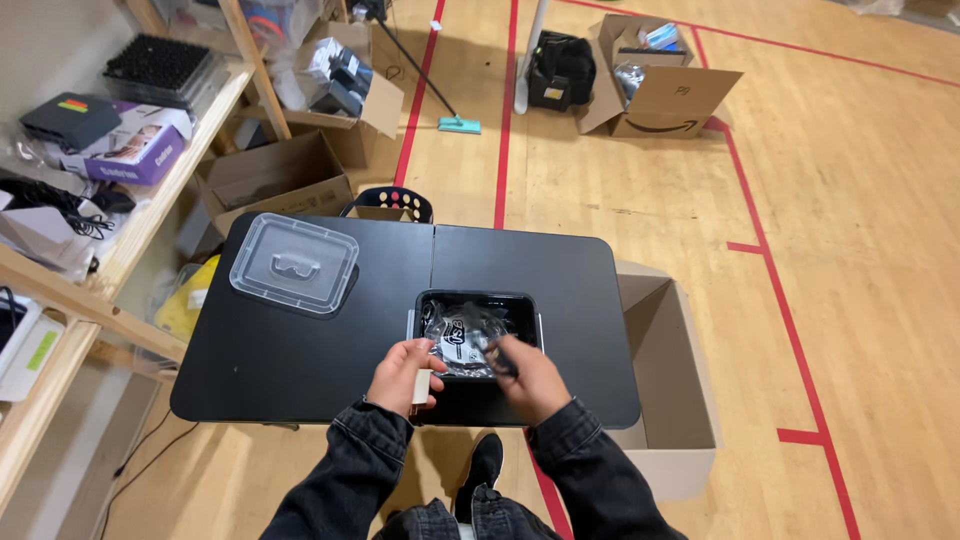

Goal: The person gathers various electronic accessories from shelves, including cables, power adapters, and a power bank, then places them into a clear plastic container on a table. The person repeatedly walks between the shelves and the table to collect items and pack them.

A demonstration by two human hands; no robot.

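There is one view only, from a camera worn on the person's head, so nothing is shared with a second view. It looks steeply down and forward over the person's own dark sleeves and both hands, which sit low in the middle of the picture. The black table (300, 350) fills the centre at close range, seen almost from above. Farther off, toward the top edge, the wooden floor (850, 200) stretches away. Wooden shelves (130, 250) run along the left edge, and an open cardboard box (670, 400) lies at the right.
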